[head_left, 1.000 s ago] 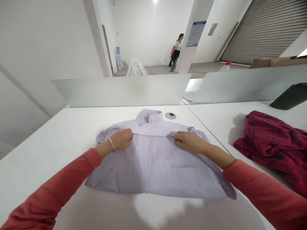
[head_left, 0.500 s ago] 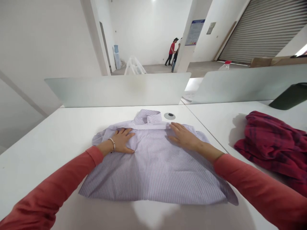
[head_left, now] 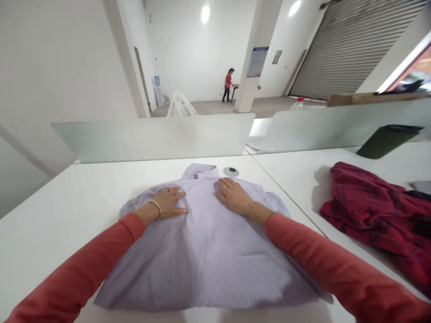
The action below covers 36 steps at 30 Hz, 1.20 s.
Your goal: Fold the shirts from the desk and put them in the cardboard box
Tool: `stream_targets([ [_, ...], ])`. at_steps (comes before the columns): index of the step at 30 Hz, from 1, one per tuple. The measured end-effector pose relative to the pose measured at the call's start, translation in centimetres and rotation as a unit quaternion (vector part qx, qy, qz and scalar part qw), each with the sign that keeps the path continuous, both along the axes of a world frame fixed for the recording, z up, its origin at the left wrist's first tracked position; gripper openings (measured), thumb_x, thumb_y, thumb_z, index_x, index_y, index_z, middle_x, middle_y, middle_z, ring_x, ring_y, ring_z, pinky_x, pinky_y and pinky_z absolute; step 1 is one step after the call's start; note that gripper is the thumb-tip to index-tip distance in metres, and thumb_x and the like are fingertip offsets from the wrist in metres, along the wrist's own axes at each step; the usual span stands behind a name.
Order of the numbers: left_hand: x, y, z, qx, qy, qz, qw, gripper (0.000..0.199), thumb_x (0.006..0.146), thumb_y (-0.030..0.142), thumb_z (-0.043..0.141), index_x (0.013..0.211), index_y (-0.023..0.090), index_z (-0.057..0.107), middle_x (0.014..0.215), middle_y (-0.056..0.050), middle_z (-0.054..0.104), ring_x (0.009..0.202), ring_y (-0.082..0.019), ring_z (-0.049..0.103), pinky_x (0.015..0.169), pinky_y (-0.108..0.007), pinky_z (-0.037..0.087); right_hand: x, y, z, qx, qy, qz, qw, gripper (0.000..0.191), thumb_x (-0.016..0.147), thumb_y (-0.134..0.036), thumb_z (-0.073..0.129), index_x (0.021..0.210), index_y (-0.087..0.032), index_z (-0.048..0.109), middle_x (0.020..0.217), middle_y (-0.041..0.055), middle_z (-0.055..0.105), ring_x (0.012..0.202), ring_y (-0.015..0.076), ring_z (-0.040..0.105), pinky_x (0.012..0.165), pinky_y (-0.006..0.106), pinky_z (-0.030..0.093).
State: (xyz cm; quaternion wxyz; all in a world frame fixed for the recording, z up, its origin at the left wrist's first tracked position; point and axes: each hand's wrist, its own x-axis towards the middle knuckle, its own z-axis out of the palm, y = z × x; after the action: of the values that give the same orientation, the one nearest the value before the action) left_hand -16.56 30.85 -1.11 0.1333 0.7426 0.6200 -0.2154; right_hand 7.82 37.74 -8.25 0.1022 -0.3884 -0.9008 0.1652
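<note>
Frosted partitions (head_left: 151, 140) along the white table (head_left: 84, 197) hide the lower parts of a plastic bag (head_left: 182, 106) and a red-capped bottle (head_left: 298, 105), and a distant person in red (head_left: 228, 85) is too small for detail. On the table lies a striped shirt (head_left: 208, 255), partly covered by the arms, the left hand (head_left: 167, 202) flat on it with fingers spread, the right hand (head_left: 235, 195) palm-down near the collar (head_left: 207, 171), fingers closer together. Red plaid cloth (head_left: 373, 211) is cut off at the right edge.
</note>
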Motion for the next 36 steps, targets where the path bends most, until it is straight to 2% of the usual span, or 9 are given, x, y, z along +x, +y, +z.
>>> stream_targets([
  [3,1.1,0.0,-0.5,0.06,0.006,-0.032,0.998,0.056,0.079,0.058,0.035,0.122,0.023,0.045,0.136,-0.009,0.032,0.116,-0.032,0.036,0.089,-0.049,0.036,-0.7,-0.2,0.8,0.024,0.01,0.033,0.999,0.046,0.086,-0.036,0.036,0.126,-0.013,0.042,0.135,0.0131,0.033,0.125,0.0287,0.024,0.099,0.047,0.026],
  [6,2.1,0.2,-1.3,0.103,-0.025,-0.072,0.992,0.054,0.081,0.053,0.036,0.125,0.021,0.042,0.138,-0.009,0.031,0.124,-0.031,0.026,0.097,-0.049,0.029,-1.6,-0.7,0.8,0.001,0.009,0.049,0.999,0.053,0.085,-0.044,0.035,0.132,-0.019,0.034,0.14,0.01,0.025,0.129,0.0292,0.016,0.099,0.052,0.022],
  [13,2.3,0.7,-2.9,0.004,-0.04,-0.002,0.999,0.089,0.067,0.071,0.039,0.138,0.022,0.017,0.145,-0.011,0.011,0.13,-0.037,0.008,0.097,-0.063,0.015,-2.2,-0.8,-1.0,-0.089,-0.013,0.048,0.995,0.068,0.083,-0.059,0.024,0.138,-0.018,0.021,0.143,0.0106,0.017,0.13,0.0306,0.007,0.095,0.06,0.019],
  [18,2.5,0.8,-2.9,-0.007,-0.025,0.004,1.0,0.092,0.065,0.072,0.039,0.138,0.021,0.018,0.145,-0.011,0.011,0.131,-0.036,0.007,0.097,-0.063,0.013,-2.4,-0.4,-0.7,-0.104,-0.028,0.053,0.993,0.074,0.08,-0.064,0.025,0.138,-0.019,0.021,0.143,0.012,0.016,0.13,0.033,0.007,0.092,0.065,0.019],
  [21,2.6,0.9,-3.0,0.003,-0.011,0.0,1.0,0.089,0.067,0.071,0.037,0.138,0.02,0.019,0.145,-0.011,0.011,0.131,-0.037,0.007,0.097,-0.063,0.013,-1.7,0.8,-0.5,-0.121,-0.043,0.043,0.991,0.065,0.081,-0.061,0.029,0.135,-0.024,0.029,0.142,0.01,0.019,0.13,0.0331,0.01,0.093,0.065,0.017],
  [25,2.3,1.0,-3.2,-0.004,0.0,-0.01,1.0,0.085,0.07,0.068,0.035,0.138,0.02,0.017,0.145,-0.01,0.01,0.131,-0.035,0.007,0.099,-0.06,0.012,2.4,3.1,0.0,-0.171,-0.017,-0.143,0.975,0.05,0.086,-0.049,0.032,0.127,-0.023,0.041,0.14,0.0075,0.026,0.13,0.0294,0.013,0.097,0.059,0.018],
  [30,3.2,1.8,-1.2,-0.002,0.021,-0.005,1.0,0.085,0.068,0.064,0.045,0.137,0.02,0.021,0.145,-0.01,0.011,0.13,-0.037,0.009,0.097,-0.06,0.016,12.9,3.7,0.8,-0.175,0.005,-0.31,0.935,0.049,0.089,-0.036,0.031,0.13,-0.011,0.036,0.138,0.013,0.028,0.128,0.0241,0.021,0.103,0.042,0.022],
  [33,7.7,0.6,1.6,0.061,0.008,-0.045,0.997,0.071,0.071,0.05,0.052,0.13,0.014,0.034,0.14,-0.014,0.024,0.126,-0.036,0.019,0.099,-0.054,0.021,18.1,2.3,0.5,-0.213,-0.003,-0.365,0.906,0.049,0.087,-0.036,0.036,0.124,-0.005,0.042,0.126,0.0188,0.043,0.115,0.0239,0.042,0.095,0.036,0.034],
  [36,15.3,-3.6,4.2,0.075,-0.088,-0.135,0.984,0.044,0.08,0.041,0.043,0.105,0.007,0.054,0.112,-0.016,0.051,0.106,-0.026,0.044,0.092,-0.038,0.035,19.6,0.9,-0.5,-0.251,-0.003,-0.378,0.891,0.052,0.085,-0.045,0.036,0.116,-0.005,0.049,0.112,0.0185,0.054,0.095,0.0211,0.056,0.078,0.03,0.045],
])
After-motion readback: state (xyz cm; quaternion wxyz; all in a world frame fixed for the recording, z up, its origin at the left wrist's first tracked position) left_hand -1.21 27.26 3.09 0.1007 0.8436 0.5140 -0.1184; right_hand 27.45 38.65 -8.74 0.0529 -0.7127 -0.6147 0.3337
